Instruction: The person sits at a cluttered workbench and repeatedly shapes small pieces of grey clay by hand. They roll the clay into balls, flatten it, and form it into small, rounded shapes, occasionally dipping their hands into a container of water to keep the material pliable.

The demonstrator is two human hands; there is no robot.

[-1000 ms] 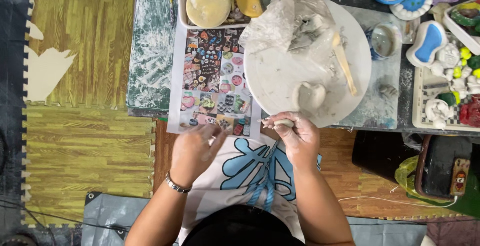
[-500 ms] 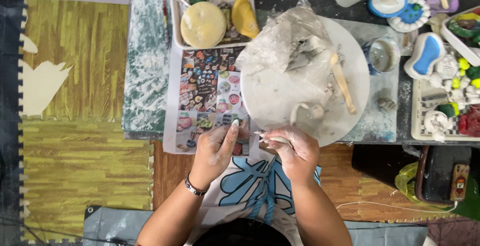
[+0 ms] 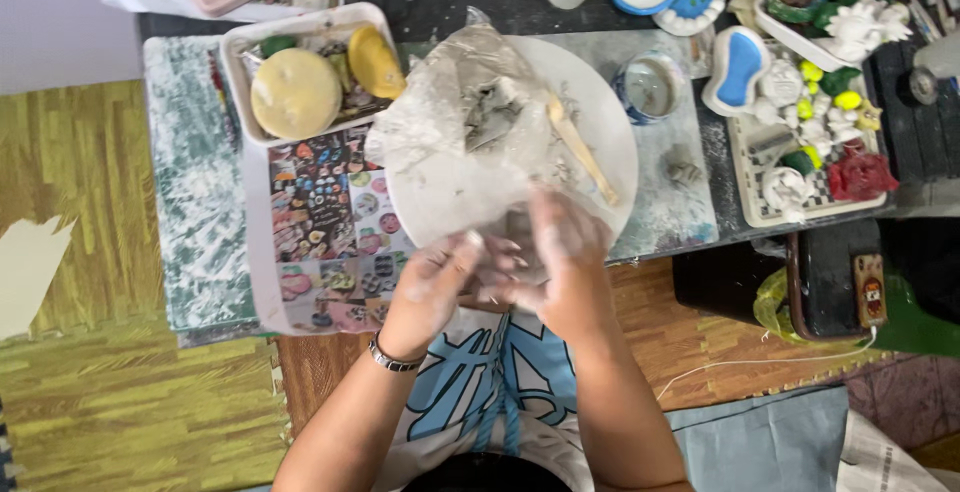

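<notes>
Both hands meet at the near rim of the round white board, which lies on the bench. The left hand and the right hand are blurred; fingers curl toward each other around a small grey clay lump — whether either hand actually grips it cannot be told. The lump sits at the board's near edge, between the two hands.

On the board's far half lies a crumpled clear plastic sheet with grey clay scraps under it, and just right of it a wooden modelling tool, laid diagonally.

Left of the board: a printed picture sheet and a white tray holding a yellow sponge. Right of the board: a small cup — and, further right, a tray of painted figurines.
</notes>
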